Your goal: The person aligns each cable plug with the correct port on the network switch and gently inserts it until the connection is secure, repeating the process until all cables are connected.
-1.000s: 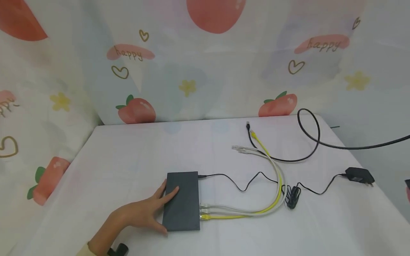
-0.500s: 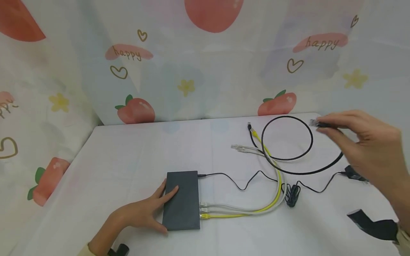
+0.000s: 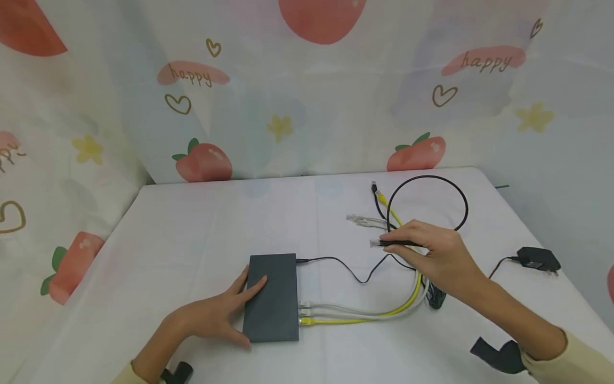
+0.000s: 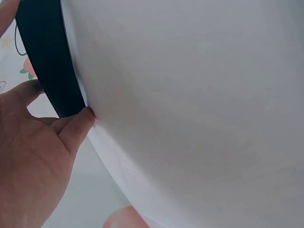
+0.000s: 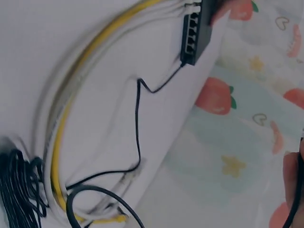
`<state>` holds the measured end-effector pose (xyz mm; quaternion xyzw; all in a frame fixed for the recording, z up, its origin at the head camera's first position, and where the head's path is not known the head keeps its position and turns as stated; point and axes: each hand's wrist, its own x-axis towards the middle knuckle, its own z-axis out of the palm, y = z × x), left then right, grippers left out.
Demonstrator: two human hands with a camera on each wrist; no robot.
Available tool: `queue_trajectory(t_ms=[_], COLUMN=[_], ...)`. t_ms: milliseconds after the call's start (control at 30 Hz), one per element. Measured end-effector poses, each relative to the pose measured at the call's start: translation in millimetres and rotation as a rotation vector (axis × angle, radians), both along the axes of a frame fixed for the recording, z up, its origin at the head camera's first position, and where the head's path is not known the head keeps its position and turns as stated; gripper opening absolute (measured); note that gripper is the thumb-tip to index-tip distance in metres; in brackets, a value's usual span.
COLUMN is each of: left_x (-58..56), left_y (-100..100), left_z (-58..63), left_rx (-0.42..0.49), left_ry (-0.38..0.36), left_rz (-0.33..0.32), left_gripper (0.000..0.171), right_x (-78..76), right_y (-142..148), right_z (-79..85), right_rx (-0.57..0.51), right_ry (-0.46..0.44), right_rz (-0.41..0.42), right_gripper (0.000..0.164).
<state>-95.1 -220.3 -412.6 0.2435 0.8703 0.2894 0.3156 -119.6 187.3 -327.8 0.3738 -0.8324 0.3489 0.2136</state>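
Note:
A flat dark network switch [image 3: 273,301] lies on the table. My left hand [image 3: 210,320] rests against its left side with fingers spread, one fingertip on the top and another at the near corner. In the left wrist view, fingertips of the left hand [image 4: 38,152] touch the box's edge. Over the cables to the right, my right hand [image 3: 438,258] pinches the plug end of a black Ethernet cable [image 3: 427,176], its clear connector pointing left. White cables and a yellow cable [image 3: 340,322] run into the switch's right side. Several bare ports [image 5: 191,33] show in the right wrist view.
A thin power cord [image 3: 331,260] leaves the switch, with a tied bundle [image 3: 435,296] partly under the right hand. The power adapter [image 3: 538,259] sits by the table's right edge. Loose cable ends [image 3: 366,221] lie toward the back. A patterned cloth [image 3: 307,106] hangs behind.
My right hand has come in from the right with the black Ethernet cable's plug and moved left and nearer the switch, drawing the cable along. The left hand stays on the switch.

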Motion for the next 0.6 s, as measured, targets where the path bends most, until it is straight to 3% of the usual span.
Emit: queue_trajectory(t_ms=[200, 333, 600], left_x=[0.1, -0.6, -1.1], left_y=[-0.1, -1.2, -3.0], left_z=[-0.6, -3.0, -4.6], left_rx=[0.002, -0.005, 0.000], left_ry=[0.007, 0.013, 0.006], left_rz=[-0.004, -0.005, -0.002], left_gripper=[0.114, 0.114, 0.114], right_x=[-3.5, -4.5, -2.5], right_y=[-19.4, -29.4, -44.9], right_z=[-26.4, -37.9, -55.3], right_rx=[-0.048, -0.086, -0.089], right_ry=[-0.095, -0.185, -0.375], right_rz=[0.085, 0.115, 0.113], right_gripper=[0.016, 0.029, 0.019])
